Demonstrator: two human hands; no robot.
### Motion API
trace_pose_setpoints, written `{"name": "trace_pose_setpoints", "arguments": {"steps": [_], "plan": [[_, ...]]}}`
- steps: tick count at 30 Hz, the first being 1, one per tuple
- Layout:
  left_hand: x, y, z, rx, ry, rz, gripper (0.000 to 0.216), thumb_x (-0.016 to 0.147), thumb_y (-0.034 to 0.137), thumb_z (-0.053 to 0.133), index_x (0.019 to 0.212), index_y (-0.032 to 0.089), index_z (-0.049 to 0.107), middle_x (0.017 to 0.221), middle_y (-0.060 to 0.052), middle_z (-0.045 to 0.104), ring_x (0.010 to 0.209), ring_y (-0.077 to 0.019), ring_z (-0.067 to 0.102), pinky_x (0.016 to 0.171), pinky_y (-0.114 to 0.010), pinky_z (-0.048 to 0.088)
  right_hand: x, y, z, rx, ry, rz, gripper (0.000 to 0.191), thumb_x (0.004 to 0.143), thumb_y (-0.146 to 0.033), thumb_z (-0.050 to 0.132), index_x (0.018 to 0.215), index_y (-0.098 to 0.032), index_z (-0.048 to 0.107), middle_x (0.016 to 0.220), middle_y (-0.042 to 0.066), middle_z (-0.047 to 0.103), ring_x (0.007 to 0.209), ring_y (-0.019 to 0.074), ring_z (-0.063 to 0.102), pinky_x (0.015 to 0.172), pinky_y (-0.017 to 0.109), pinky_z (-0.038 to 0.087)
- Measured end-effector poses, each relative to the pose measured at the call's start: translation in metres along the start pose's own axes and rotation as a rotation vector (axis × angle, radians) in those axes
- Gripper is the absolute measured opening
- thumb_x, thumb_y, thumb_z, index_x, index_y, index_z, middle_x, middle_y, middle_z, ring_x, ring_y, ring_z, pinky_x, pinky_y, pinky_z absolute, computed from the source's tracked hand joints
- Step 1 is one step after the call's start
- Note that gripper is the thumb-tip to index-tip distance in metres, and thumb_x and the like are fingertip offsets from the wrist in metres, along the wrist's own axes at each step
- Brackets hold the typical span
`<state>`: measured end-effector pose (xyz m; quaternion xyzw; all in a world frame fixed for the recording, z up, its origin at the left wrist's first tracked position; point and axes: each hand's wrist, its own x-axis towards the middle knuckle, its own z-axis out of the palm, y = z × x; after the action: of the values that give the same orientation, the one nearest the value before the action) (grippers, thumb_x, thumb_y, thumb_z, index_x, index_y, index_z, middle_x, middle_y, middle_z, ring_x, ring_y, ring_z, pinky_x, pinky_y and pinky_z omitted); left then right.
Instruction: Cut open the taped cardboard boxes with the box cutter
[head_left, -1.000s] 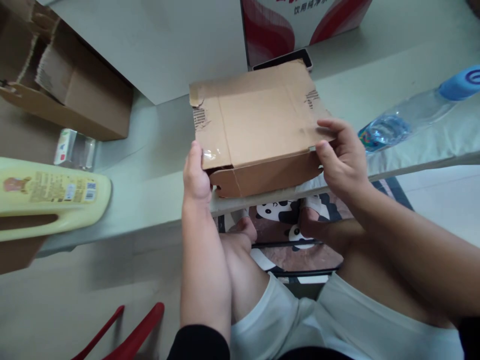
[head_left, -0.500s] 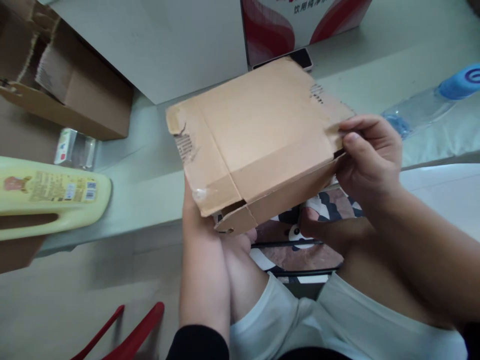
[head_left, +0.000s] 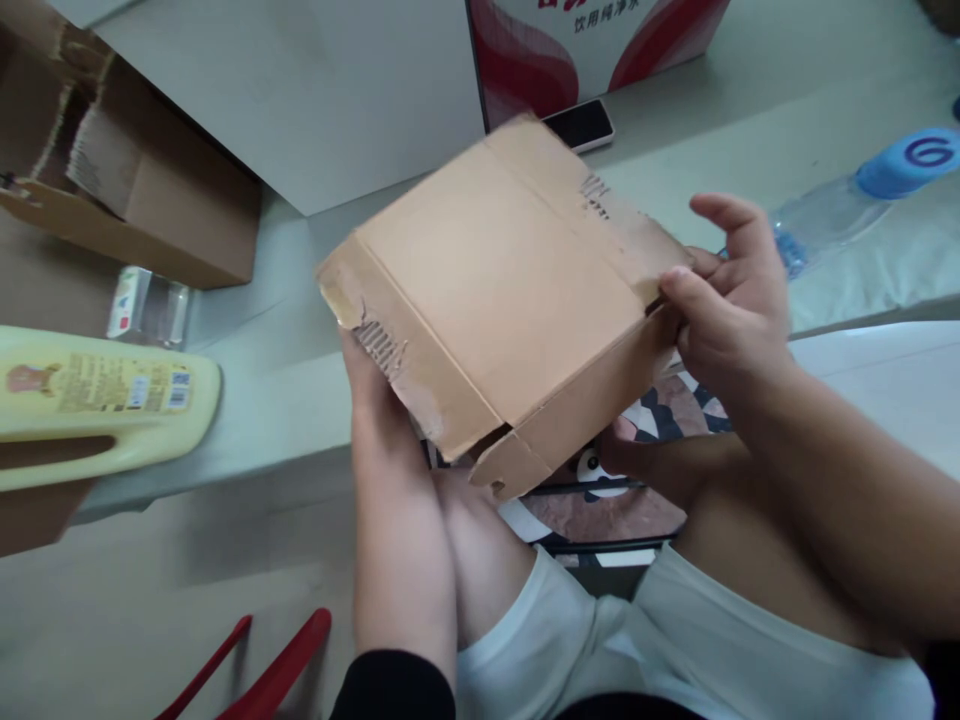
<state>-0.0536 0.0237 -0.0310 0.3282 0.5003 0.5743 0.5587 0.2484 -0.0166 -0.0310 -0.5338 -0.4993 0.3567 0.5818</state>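
Note:
A flat brown cardboard box [head_left: 499, 290] with torn tape strips is held tilted in the air above the table's front edge and my lap. My left hand [head_left: 371, 400] supports it from below at its near left corner, mostly hidden under the box. My right hand [head_left: 724, 295] pinches the box's right edge between thumb and fingers, with the index finger lifted.
A yellow jug [head_left: 97, 405] lies on its side at the left. An open cardboard carton [head_left: 142, 175] stands at the back left. A red-and-white carton [head_left: 592, 45] and a phone [head_left: 579, 124] are behind the box. A water bottle with a blue cap [head_left: 862, 200] lies at the right. The grey table [head_left: 262, 400] runs across.
The box has been lifted off the table and rotated counterclockwise, tilting toward me. My left hand slid under it; my right hand kept its grip on the right edge.

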Motion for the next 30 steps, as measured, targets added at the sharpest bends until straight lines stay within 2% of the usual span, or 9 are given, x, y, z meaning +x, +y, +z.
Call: {"name": "trace_pose_setpoints", "arguments": {"steps": [3,5,8,11,15,20,22,26,30], "plan": [[-0.004,0.004,0.000,-0.087,0.011,0.060,0.031,0.083,0.057,0.065,0.074,0.027,0.063,0.071,-0.005,0.070,0.116,-0.0251,0.069,0.071,-0.036,0.058,0.004,0.004,-0.004,-0.005,0.017,0.112,0.046,0.079,-0.034,0.073,0.121,-0.025,0.056,0.071,-0.003,0.063,0.059,0.0112,0.055,0.057,0.025,0.043],[-0.007,0.007,0.004,-0.131,-0.040,0.011,0.022,0.076,0.052,0.073,0.074,0.031,0.064,0.071,-0.004,0.071,0.114,-0.0274,0.070,0.069,-0.038,0.061,0.005,0.005,-0.006,-0.050,-0.049,0.166,0.031,0.082,-0.034,0.069,0.111,-0.022,0.065,0.075,0.000,0.067,0.066,0.0118,0.060,0.065,0.026,0.048],[-0.010,0.012,0.011,-0.160,-0.077,-0.117,0.012,0.076,0.042,0.074,0.076,0.033,0.066,0.073,-0.004,0.072,0.114,-0.0295,0.070,0.067,-0.040,0.062,0.006,0.006,-0.005,-0.148,-0.148,0.178,0.020,0.082,-0.033,0.069,0.098,-0.022,0.072,0.069,-0.002,0.059,0.060,0.0103,0.052,0.059,0.027,0.045],[-0.011,0.012,0.013,-0.189,-0.112,-0.184,0.010,0.076,0.039,0.074,0.078,0.032,0.068,0.079,-0.003,0.075,0.115,-0.0302,0.069,0.066,-0.039,0.062,0.007,0.010,-0.002,-0.164,-0.036,0.128,0.026,0.074,-0.026,0.073,0.100,-0.024,0.071,0.070,-0.003,0.051,0.061,0.0101,0.046,0.061,0.028,0.044],[-0.011,0.009,0.012,-0.204,-0.083,-0.194,0.005,0.080,0.033,0.072,0.080,0.029,0.069,0.078,-0.004,0.075,0.108,-0.0283,0.072,0.066,-0.036,0.060,0.009,0.012,0.001,-0.163,-0.059,0.154,0.024,0.072,-0.026,0.073,0.096,-0.023,0.070,0.089,0.001,0.064,0.081,0.0154,0.059,0.073,0.031,0.048],[-0.007,0.004,0.016,-0.194,0.050,-0.221,0.025,0.094,0.024,0.047,0.083,0.019,0.069,0.080,-0.008,0.075,0.087,-0.0209,0.074,0.075,-0.033,0.060,0.004,0.004,0.002,-0.018,-0.140,0.188,0.024,0.072,-0.037,0.077,0.080,-0.022,0.061,0.077,-0.001,0.061,0.067,0.0129,0.056,0.063,0.029,0.047],[-0.007,0.003,0.017,-0.169,0.050,-0.257,0.029,0.095,0.023,0.043,0.082,0.018,0.068,0.080,-0.008,0.075,0.086,-0.0204,0.073,0.079,-0.034,0.059,0.002,0.001,0.002,0.023,-0.189,0.200,0.029,0.072,-0.042,0.080,0.084,-0.022,0.063,0.081,0.000,0.065,0.071,0.0145,0.060,0.067,0.030,0.051],[-0.007,0.000,0.017,-0.116,0.006,-0.262,0.015,0.085,0.030,0.064,0.075,0.019,0.064,0.074,-0.007,0.072,0.090,-0.0241,0.073,0.084,-0.038,0.058,0.000,0.004,0.004,0.063,-0.283,0.187,0.043,0.075,-0.052,0.079,0.106,-0.026,0.066,0.100,0.002,0.071,0.093,0.0215,0.069,0.083,0.037,0.057],[-0.007,-0.003,0.017,-0.065,-0.059,-0.198,0.021,0.071,0.033,0.077,0.071,0.019,0.061,0.076,-0.007,0.072,0.098,-0.0270,0.071,0.089,-0.040,0.057,0.000,0.013,0.005,0.041,-0.221,0.155,0.064,0.077,-0.049,0.079,0.133,-0.034,0.051,0.105,0.001,0.072,0.088,0.0208,0.070,0.081,0.039,0.059]]}}
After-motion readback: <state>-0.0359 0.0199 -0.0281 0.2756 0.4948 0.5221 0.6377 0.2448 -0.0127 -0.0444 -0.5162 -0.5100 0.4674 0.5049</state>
